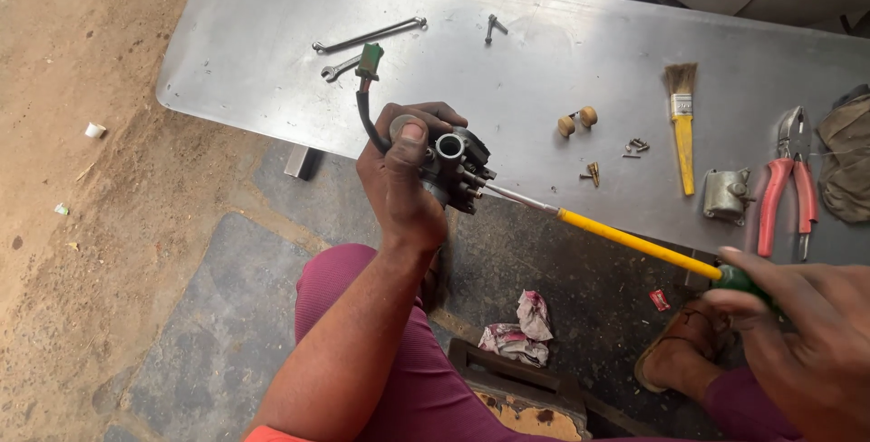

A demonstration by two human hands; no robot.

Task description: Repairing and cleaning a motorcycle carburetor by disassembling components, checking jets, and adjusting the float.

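Your left hand [405, 175] wraps tight around the dark carburettor [456, 168], thumb pressed on top, holding it up above the metal sheet [544, 52] so its side faces the tool. Your right hand [802, 342] closes around the screwdriver [625, 241] handle — its tip meets the carburettor's side. The handle's end is hidden in your fist, and the exact screw is too small to tell.

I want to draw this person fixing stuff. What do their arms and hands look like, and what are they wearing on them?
Both hands are bare: no gloves, rings or watch. The left hand looks grimy, with dark smudges on the thumb and fingers, and its forearm is bare up to an orange sleeve edge at the bottom of the picture. The right hand shows no sleeve.
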